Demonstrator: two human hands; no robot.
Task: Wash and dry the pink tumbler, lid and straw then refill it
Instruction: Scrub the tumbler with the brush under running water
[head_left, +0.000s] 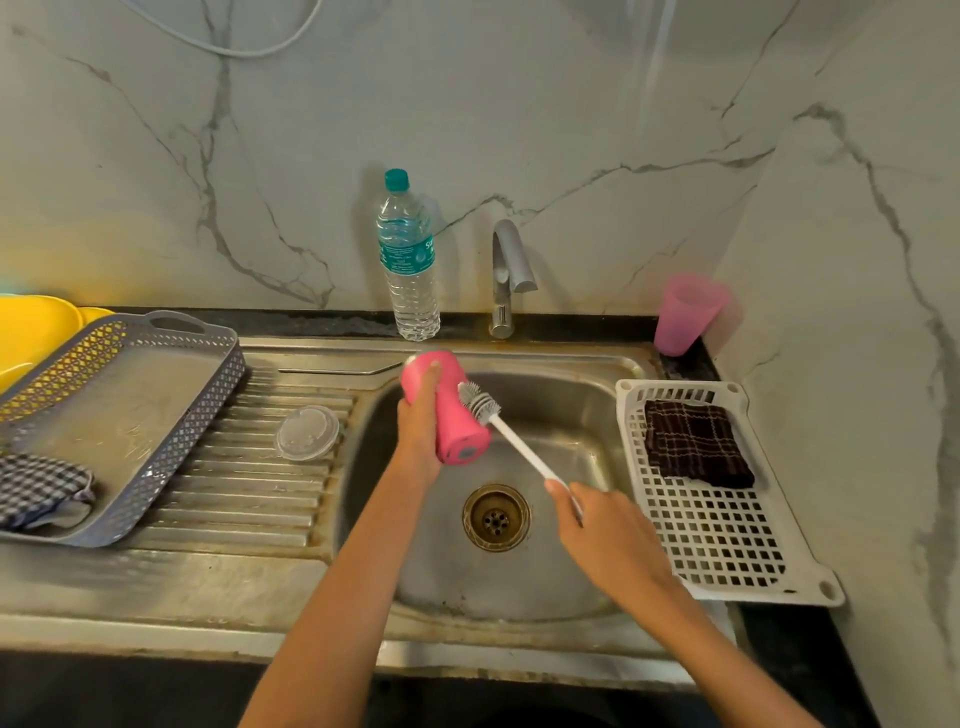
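Mid-wash, looks like. Gripping the pink plastic tumbler (460, 423) with left hand (418, 434) fingers curled round it, over the steel sink (571, 395), 11 o'clock of the drain (496, 517). Pinching the white-handled grey bottle brush (498, 421) in right hand (605, 538) fingers, bristles against its side. Probably needs a rinse next.

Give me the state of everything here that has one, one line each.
pink tumbler: tilted over the sink, base toward the camera.
left hand: grips the pink tumbler.
right hand: grips the brush handle.
brush: bristles against the tumbler's outside.
clear lid: lying on the drainboard.
tap: no water visible.
water bottle: upright, capped.
pink cup: upright.
dark cloth: folded in the white basket.
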